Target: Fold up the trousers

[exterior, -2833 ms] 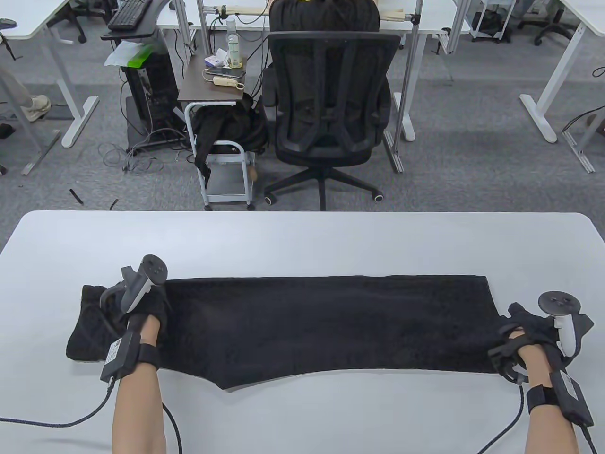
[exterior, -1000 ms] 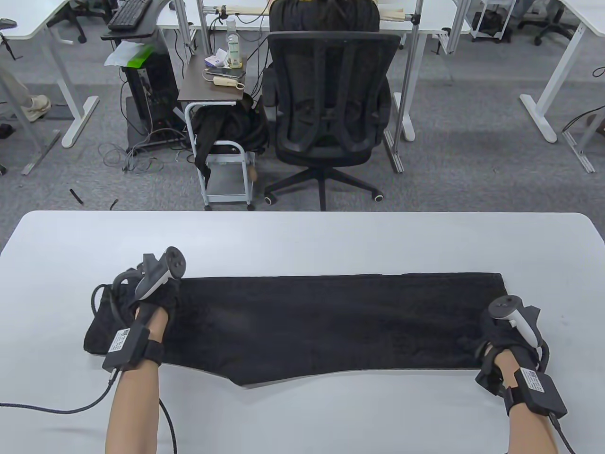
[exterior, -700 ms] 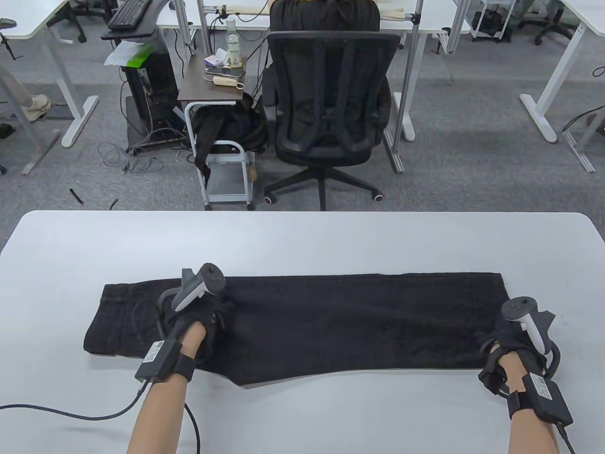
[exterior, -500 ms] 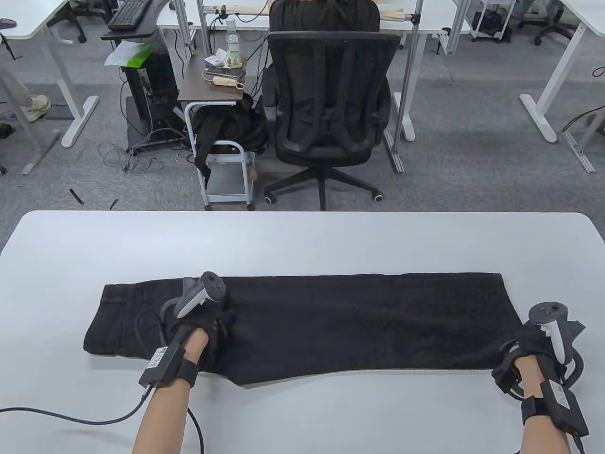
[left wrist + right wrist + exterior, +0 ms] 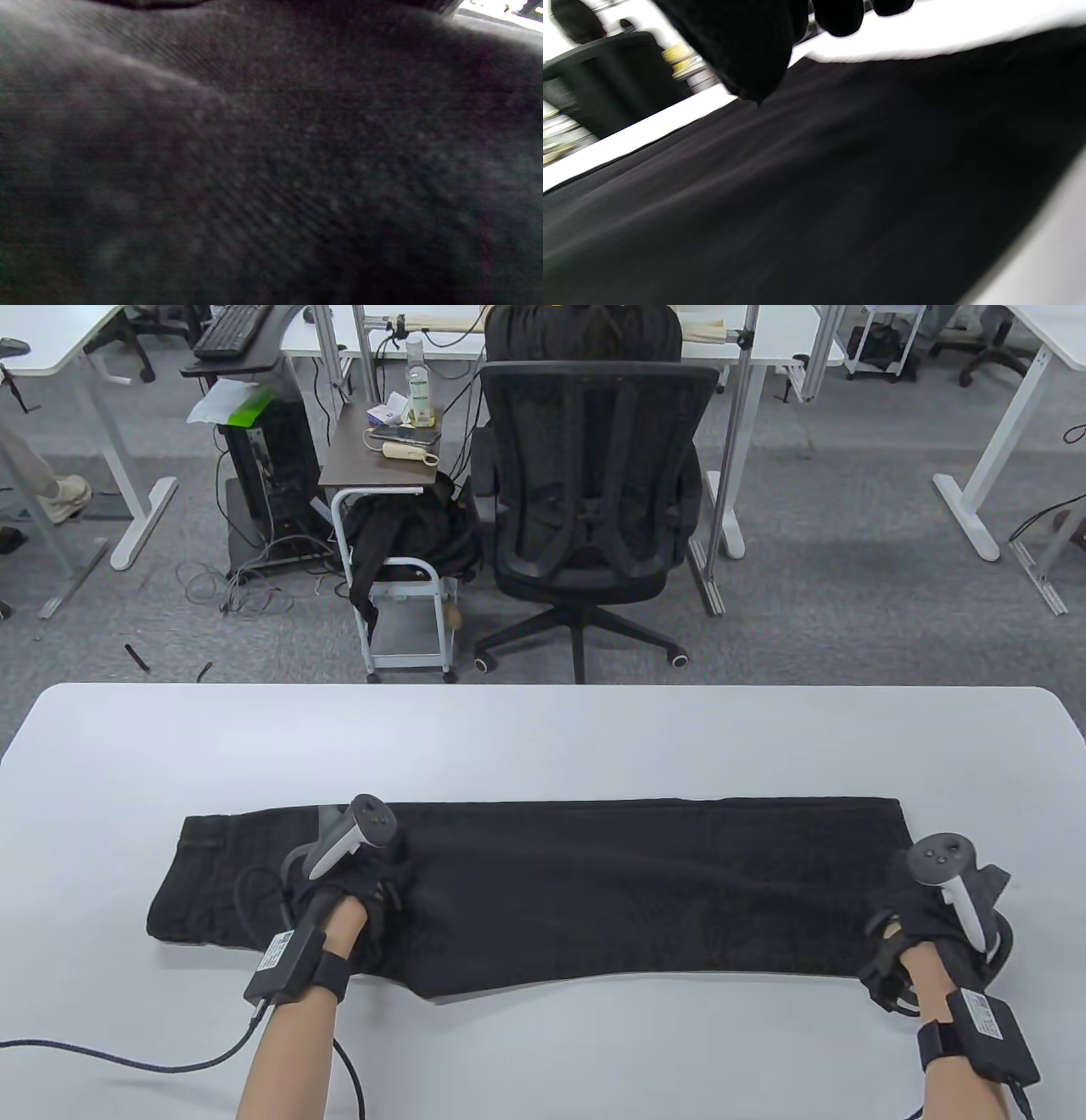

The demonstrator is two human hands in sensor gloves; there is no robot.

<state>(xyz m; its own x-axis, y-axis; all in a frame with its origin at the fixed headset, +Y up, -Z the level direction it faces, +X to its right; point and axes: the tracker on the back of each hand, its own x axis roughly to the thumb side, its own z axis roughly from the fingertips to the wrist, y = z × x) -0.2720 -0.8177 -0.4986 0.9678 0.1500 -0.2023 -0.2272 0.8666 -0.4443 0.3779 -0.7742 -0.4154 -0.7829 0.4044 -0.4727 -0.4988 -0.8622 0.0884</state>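
One pair of black trousers [image 5: 594,891] lies flat on one white table [image 5: 543,738]. Two gloved hands: left hand [image 5: 361,891] rests on them; right hand [image 5: 929,912] at the hem, grip unclear.

long black trousers [image 5: 594,891] of matt cloth, fine woven ribbed texture close up [image 5: 271,169]. smooth matt white table top [image 5: 543,738]. black knit fabric gloved fingers [image 5: 746,51]. grey carpet floor [image 5: 848,585], rough.
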